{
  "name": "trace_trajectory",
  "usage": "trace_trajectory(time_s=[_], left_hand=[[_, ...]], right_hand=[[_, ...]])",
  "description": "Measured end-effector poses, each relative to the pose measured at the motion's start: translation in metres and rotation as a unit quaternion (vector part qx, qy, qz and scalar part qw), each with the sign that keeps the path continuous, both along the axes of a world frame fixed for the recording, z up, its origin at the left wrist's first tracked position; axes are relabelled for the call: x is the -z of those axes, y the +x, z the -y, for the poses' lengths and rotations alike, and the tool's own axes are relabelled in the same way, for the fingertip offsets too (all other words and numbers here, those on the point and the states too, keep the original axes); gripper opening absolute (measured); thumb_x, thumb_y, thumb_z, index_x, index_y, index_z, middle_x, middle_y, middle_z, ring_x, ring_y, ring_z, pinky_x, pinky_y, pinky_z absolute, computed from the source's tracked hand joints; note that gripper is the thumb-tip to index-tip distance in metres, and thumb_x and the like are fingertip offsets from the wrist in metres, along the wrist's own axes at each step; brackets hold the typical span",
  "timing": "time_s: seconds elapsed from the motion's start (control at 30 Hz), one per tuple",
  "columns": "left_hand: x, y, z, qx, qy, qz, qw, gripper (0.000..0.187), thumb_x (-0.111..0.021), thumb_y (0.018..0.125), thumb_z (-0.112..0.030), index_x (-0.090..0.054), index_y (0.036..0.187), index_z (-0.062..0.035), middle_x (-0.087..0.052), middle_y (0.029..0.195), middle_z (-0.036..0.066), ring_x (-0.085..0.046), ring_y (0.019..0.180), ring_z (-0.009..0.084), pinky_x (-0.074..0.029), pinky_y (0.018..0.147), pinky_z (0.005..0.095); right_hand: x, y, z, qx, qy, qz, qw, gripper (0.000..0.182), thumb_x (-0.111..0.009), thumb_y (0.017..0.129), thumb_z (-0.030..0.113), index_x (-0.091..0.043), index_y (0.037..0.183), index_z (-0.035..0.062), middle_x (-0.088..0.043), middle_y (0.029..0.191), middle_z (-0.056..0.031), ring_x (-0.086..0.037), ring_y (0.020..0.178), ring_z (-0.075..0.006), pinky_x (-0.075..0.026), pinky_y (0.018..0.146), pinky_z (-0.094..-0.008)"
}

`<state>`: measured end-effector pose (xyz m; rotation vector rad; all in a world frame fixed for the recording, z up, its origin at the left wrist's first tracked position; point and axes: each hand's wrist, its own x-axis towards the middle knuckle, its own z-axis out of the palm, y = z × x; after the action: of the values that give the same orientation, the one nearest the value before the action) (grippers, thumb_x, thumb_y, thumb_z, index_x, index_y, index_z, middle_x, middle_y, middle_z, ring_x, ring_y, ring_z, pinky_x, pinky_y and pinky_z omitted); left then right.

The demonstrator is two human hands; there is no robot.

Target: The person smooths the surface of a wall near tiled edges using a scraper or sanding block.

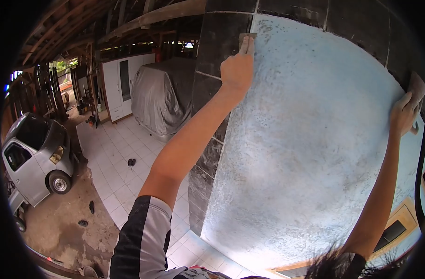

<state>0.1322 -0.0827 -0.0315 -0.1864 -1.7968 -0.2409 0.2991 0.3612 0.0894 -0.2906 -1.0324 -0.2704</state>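
My left hand [238, 69] is raised to the upper left edge of a light blue wall panel [305, 111]. It holds a small flat scraper [247, 35], two fingers stretched along it, where the panel meets the dark tiles [218, 42]. At the far right my right hand [402, 114] is closed on a flat plate-like tool [417, 88] with a curved handle end, held near the panel's right edge. The blue surface is mottled with grey patches.
A silver van [38, 153] stands at the left on bare ground. Beyond the white tiled floor [112, 158] are a covered vehicle [156, 95] and a white cabinet [117, 83]. Dark footwear [131, 162] lies on the tiles. A wooden frame [398, 223] is at the lower right.
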Motion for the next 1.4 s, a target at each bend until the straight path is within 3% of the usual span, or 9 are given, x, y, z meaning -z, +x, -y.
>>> trace_trajectory(time_s=[0.07, 0.23, 0.4, 0.5, 0.9, 0.97, 1.23, 1.33, 1.4], left_hand=[[0.007, -0.008, 0.005, 0.016, -0.004, -0.031, 0.999, 0.071, -0.062, 0.078, -0.003, -0.044, 0.146, -0.0083, -0.046, 0.152, 0.003, -0.073, 0.074, 0.0267, -0.059, 0.062, 0.0337], [0.031, -0.005, 0.014, 0.181, -0.034, -0.029, 0.983, 0.08, -0.058, 0.078, 0.004, -0.037, 0.151, -0.0183, -0.044, 0.152, -0.004, -0.068, 0.065, 0.0318, -0.058, 0.059, 0.0373], [0.018, -0.01, 0.023, 0.169, -0.037, -0.034, 0.984, 0.079, -0.06, 0.077, 0.003, -0.038, 0.151, -0.0162, -0.041, 0.154, 0.001, -0.067, 0.061, 0.0289, -0.056, 0.055, 0.0361], [0.012, -0.006, 0.018, 0.139, -0.041, -0.018, 0.989, 0.077, -0.06, 0.079, 0.001, -0.039, 0.151, -0.0158, -0.041, 0.155, 0.005, -0.068, 0.061, 0.0288, -0.056, 0.054, 0.0363], [0.004, -0.008, 0.017, 0.157, -0.014, -0.005, 0.987, 0.071, -0.058, 0.083, 0.0, -0.04, 0.15, -0.0154, -0.042, 0.154, 0.006, -0.069, 0.065, 0.0321, -0.058, 0.057, 0.0385], [0.004, -0.011, 0.017, 0.154, -0.022, -0.013, 0.988, 0.071, -0.058, 0.082, -0.001, -0.041, 0.149, -0.0154, -0.042, 0.154, 0.005, -0.07, 0.066, 0.0323, -0.058, 0.058, 0.0385], [-0.002, -0.002, 0.017, 0.119, -0.017, 0.019, 0.993, 0.071, -0.058, 0.081, -0.002, -0.043, 0.148, -0.0188, -0.044, 0.152, 0.001, -0.071, 0.081, 0.0349, -0.06, 0.069, 0.0436], [-0.029, -0.013, 0.022, 0.115, -0.003, -0.027, 0.993, 0.069, -0.058, 0.08, -0.002, -0.046, 0.146, -0.0187, -0.046, 0.151, 0.001, -0.071, 0.085, 0.0363, -0.06, 0.075, 0.0451], [-0.034, -0.009, 0.023, 0.117, -0.007, -0.015, 0.993, 0.067, -0.058, 0.081, -0.002, -0.047, 0.145, -0.0184, -0.047, 0.15, 0.001, -0.07, 0.085, 0.0369, -0.06, 0.076, 0.0454]], right_hand=[[0.002, 0.004, 0.009, 0.01, -0.021, 0.01, 1.0, 0.06, -0.029, 0.103, 0.046, -0.044, 0.146, 0.007, -0.058, 0.138, -0.016, -0.056, 0.125, -0.036, -0.041, 0.106, -0.0487], [-0.002, -0.002, -0.014, 0.096, -0.049, 0.011, 0.994, 0.061, -0.028, 0.104, 0.047, -0.047, 0.144, 0.0065, -0.058, 0.137, -0.0177, -0.056, 0.124, -0.0373, -0.045, 0.102, -0.0494], [-0.002, 0.001, -0.021, 0.117, -0.112, 0.064, 0.985, 0.066, -0.025, 0.103, 0.052, -0.055, 0.139, 0.0058, -0.062, 0.131, -0.0201, -0.058, 0.12, -0.0408, -0.047, 0.099, -0.0518], [0.002, 0.004, -0.01, 0.129, -0.073, 0.031, 0.988, 0.068, -0.023, 0.103, 0.054, -0.059, 0.135, 0.0053, -0.065, 0.125, -0.021, -0.061, 0.114, -0.0414, -0.048, 0.097, -0.0512], [-0.001, -0.002, -0.025, 0.101, -0.088, 0.031, 0.99, 0.068, -0.021, 0.104, 0.054, -0.055, 0.14, 0.0086, -0.049, 0.147, -0.0161, -0.045, 0.135, -0.0379, -0.024, 0.107, -0.0726], [-0.002, -0.005, -0.032, 0.075, -0.071, 0.028, 0.994, 0.068, -0.023, 0.103, 0.056, -0.048, 0.146, 0.0102, -0.043, 0.153, -0.0145, -0.039, 0.142, -0.0315, -0.01, 0.104, -0.0746], [-0.001, -0.005, -0.025, 0.043, -0.056, 0.018, 0.997, 0.068, -0.023, 0.102, 0.055, -0.044, 0.148, 0.0097, -0.041, 0.154, -0.0139, -0.038, 0.143, -0.0326, -0.006, 0.103, -0.0776], [0.001, -0.003, -0.015, 0.052, -0.049, 0.034, 0.997, 0.065, -0.023, 0.104, 0.052, -0.049, 0.145, 0.0091, -0.048, 0.148, -0.017, -0.043, 0.137, -0.0383, -0.019, 0.107, -0.0743], [0.001, -0.002, -0.011, 0.038, -0.046, 0.015, 0.998, 0.065, -0.021, 0.104, 0.052, -0.051, 0.143, 0.008, -0.049, 0.148, -0.0149, -0.043, 0.137, -0.0377, -0.016, 0.106, -0.0767]])
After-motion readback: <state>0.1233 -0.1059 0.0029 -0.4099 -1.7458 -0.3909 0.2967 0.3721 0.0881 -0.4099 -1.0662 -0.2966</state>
